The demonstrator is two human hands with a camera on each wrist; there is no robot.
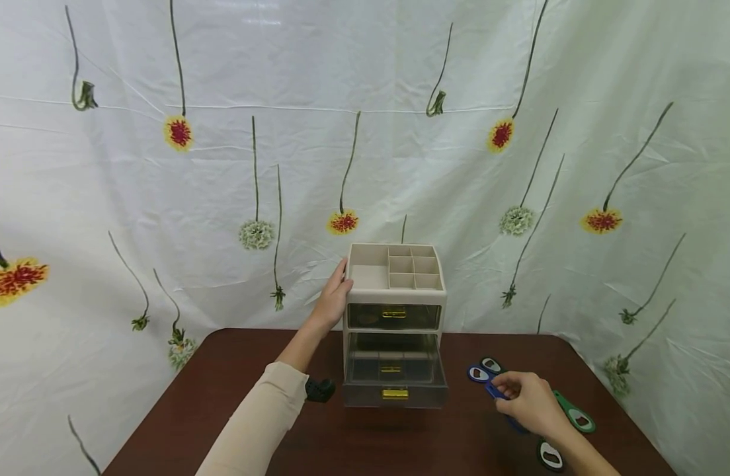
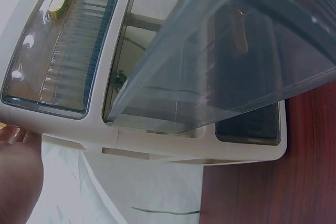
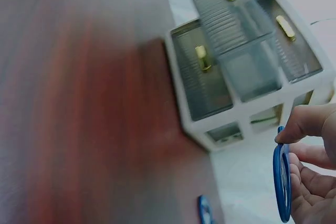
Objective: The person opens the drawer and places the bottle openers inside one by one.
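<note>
A white desktop organizer point(image 1: 395, 297) with clear dark drawers and gold handles stands on the table. Its middle drawer point(image 1: 396, 395) is pulled out; the drawers above and below it are closed. My left hand point(image 1: 334, 301) rests against the organizer's upper left side, the thumb near the top front edge. To the right of the organizer, my right hand point(image 1: 534, 404) pinches a blue bottle opener point(image 3: 282, 182) between thumb and fingers. Close to that hand lie another blue bottle opener point(image 1: 477, 374) and a black one point(image 1: 491, 364).
A green bottle opener point(image 1: 579, 418) lies right of my right hand, and a black-rimmed one point(image 1: 550, 456) sits beside the forearm. Divided compartments point(image 1: 414, 268) top the organizer. Behind the dark red table point(image 1: 234, 396) hangs a white flowered cloth point(image 1: 305, 79).
</note>
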